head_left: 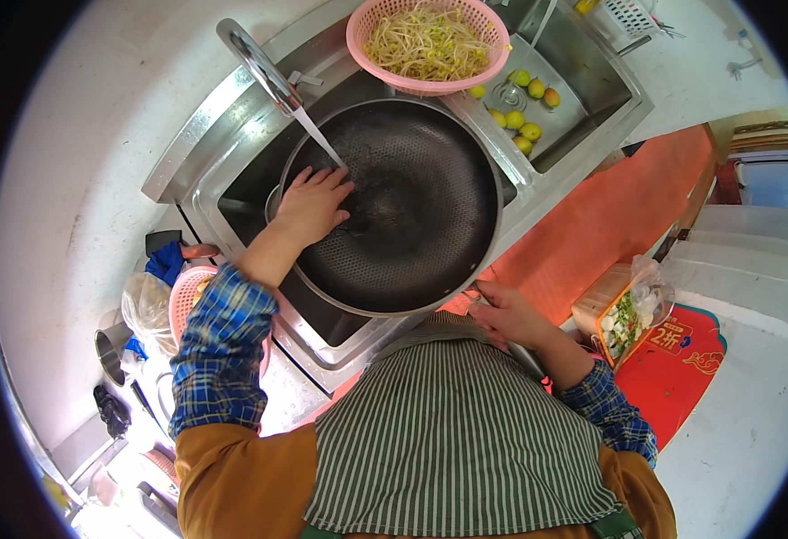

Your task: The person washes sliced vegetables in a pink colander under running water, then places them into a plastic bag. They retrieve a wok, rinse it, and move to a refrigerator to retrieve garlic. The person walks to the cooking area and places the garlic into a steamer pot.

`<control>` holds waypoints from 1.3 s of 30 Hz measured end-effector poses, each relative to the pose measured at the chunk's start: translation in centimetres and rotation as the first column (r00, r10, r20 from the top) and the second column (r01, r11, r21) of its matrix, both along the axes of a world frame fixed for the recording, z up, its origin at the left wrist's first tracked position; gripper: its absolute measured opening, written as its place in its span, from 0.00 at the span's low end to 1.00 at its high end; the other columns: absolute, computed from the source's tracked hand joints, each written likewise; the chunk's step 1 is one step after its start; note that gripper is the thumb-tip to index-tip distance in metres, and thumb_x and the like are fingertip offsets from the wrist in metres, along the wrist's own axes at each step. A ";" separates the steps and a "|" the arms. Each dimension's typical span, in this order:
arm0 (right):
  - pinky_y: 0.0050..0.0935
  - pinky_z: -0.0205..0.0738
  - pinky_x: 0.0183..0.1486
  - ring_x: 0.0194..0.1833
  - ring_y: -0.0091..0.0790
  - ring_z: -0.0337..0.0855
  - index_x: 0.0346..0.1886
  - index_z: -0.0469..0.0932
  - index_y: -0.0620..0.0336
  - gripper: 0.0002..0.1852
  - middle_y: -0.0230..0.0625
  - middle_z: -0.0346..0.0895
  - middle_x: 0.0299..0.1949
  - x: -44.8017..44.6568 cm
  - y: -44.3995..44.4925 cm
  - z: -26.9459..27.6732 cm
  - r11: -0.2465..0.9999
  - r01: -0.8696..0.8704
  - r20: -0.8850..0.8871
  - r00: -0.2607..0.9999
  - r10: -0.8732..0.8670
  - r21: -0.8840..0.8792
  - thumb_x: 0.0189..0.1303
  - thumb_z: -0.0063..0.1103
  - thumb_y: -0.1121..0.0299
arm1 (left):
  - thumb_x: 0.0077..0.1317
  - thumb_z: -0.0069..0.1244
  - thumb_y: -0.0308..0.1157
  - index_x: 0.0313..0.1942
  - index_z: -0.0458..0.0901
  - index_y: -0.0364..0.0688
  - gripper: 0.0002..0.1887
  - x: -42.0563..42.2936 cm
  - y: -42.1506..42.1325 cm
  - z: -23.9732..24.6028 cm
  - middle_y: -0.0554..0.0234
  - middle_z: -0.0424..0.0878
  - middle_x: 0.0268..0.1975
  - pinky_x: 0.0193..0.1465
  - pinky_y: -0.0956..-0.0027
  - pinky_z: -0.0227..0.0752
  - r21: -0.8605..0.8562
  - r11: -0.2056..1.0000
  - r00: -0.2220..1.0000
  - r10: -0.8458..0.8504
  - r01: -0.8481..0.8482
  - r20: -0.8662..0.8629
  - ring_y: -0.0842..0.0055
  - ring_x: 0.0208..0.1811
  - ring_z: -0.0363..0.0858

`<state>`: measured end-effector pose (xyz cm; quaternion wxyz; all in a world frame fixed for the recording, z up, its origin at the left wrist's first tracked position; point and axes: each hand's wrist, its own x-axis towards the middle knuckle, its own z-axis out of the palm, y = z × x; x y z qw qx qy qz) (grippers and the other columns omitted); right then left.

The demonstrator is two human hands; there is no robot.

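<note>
A large black wok (428, 222) with a textured inner surface rests over the left basin of a stainless steel double sink (232, 232). Water (320, 139) runs into it from a chrome faucet (259, 64). My left hand (316, 205) lies with fingers spread over the wok's left inner side, just under the stream, and no object shows in it. At the lower right of the rim, my right hand (507, 313) grips the wok's handle (527, 360), partly hidden by my fingers.
A pink colander (428, 85) of bean sprouts (431, 40) stands at the sink's back. Several yellow-green fruits (515, 120) lie in the right basin, where water also runs. On the right, a plastic container (609, 303) of chopped vegetables sits on a red mat (670, 364). Another pink colander (185, 296) is at left.
</note>
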<state>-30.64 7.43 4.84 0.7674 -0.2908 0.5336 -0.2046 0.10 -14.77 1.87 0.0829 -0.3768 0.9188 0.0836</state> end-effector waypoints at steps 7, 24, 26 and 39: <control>0.23 0.65 0.15 0.16 0.20 0.67 0.67 0.66 0.60 0.24 0.28 0.67 0.22 -0.7 -1.5 -0.6 0.982 -0.140 -0.066 0.989 0.133 -0.129 0.70 0.52 0.67 | 0.67 0.53 0.30 0.57 0.80 0.44 0.18 5.8 -1.3 4.0 0.55 0.78 0.61 0.64 0.66 0.71 -0.122 0.848 0.641 0.287 -0.515 -0.712 0.64 0.61 0.78; 0.34 0.75 0.24 0.22 0.38 0.81 0.67 0.67 0.65 0.27 0.45 0.78 0.23 -2.4 -0.8 0.6 0.599 -0.353 -0.624 0.707 -0.332 -0.719 0.65 0.55 0.68 | 0.71 0.51 0.37 0.65 0.65 0.36 0.26 0.0 -14.9 -4.7 0.47 0.71 0.64 0.55 0.59 0.78 0.986 0.167 -0.042 0.985 -0.017 -0.168 0.59 0.57 0.80; 0.35 0.76 0.26 0.25 0.40 0.83 0.66 0.68 0.64 0.26 0.47 0.78 0.25 -2.8 0.6 1.2 0.802 -0.386 -0.829 0.512 -0.225 -0.456 0.64 0.57 0.68 | 0.73 0.47 0.36 0.67 0.62 0.35 0.27 -2.0 -16.8 -6.5 0.43 0.68 0.67 0.57 0.58 0.77 0.996 0.071 -0.101 0.993 0.056 -0.065 0.58 0.59 0.78; 0.38 0.73 0.23 0.21 0.40 0.79 0.56 0.75 0.54 0.22 0.37 0.77 0.22 -0.5 4.2 1.5 0.714 -0.417 -0.822 0.196 -0.534 -0.563 0.57 0.64 0.68 | 0.71 0.45 0.28 0.74 0.47 0.41 0.34 -1.9 -19.2 -4.0 0.52 0.66 0.68 0.62 0.59 0.71 0.892 0.449 -0.228 0.875 0.054 -0.426 0.60 0.61 0.76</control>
